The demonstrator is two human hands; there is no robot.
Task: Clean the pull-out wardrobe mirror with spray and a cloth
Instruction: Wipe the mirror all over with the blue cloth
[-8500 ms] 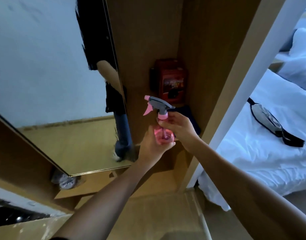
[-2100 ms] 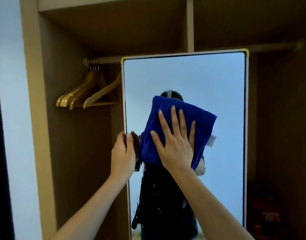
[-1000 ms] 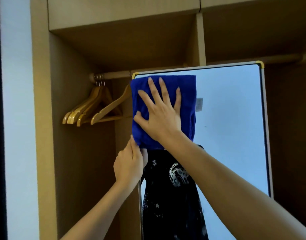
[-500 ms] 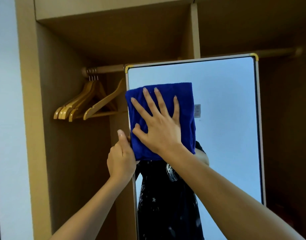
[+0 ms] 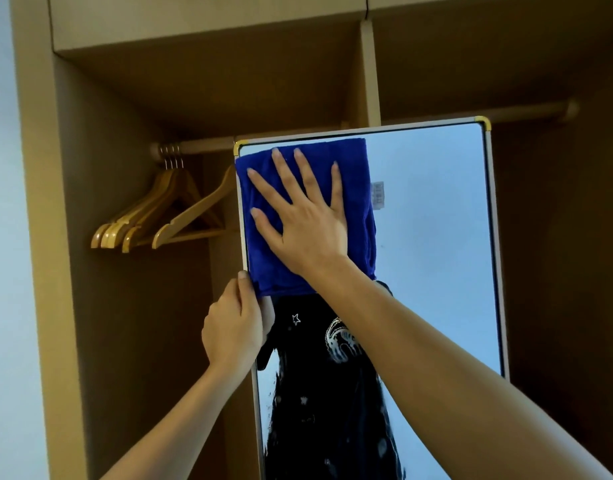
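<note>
Mirror [image 5: 433,237] – right hand [image 5: 305,220] flat, fingers apart, pressing cloth [image 5: 363,209] top-left; left hand [image 5: 234,327] clamped on frame – lower glass likely left.

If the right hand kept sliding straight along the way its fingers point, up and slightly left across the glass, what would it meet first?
Probably the mirror's top frame. The right hand presses the blue cloth flat on the glass, and the cloth's upper edge already sits just under that frame near the top-left corner.

Bare left hand [image 5: 234,327], bare right hand [image 5: 303,216], forearms seemingly sleeveless to frame edge
</note>
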